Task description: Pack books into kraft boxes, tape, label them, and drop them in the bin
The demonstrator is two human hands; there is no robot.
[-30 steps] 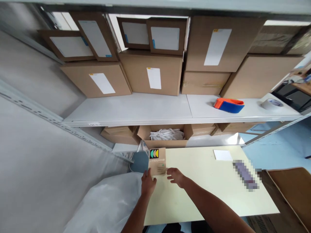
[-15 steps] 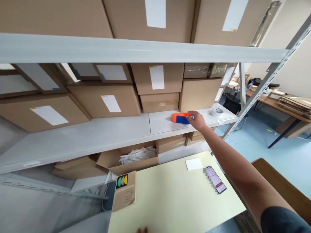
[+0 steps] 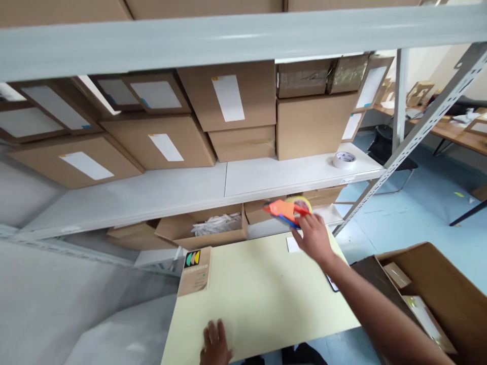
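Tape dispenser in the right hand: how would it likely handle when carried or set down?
The tape dispenser looks like rigid orange plastic, so probably stiff. The right hand carries it alone above the table, suggesting it is light. With its tape roll mounted, it seems unlikely to roll.

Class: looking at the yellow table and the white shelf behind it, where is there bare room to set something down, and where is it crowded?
Table: bare between the small box at its far left corner and the right hand, which holds the tape dispenser; left hand rests on the near edge. Shelf: front strip bare up to the tape roll; the back is crowded with cartons.
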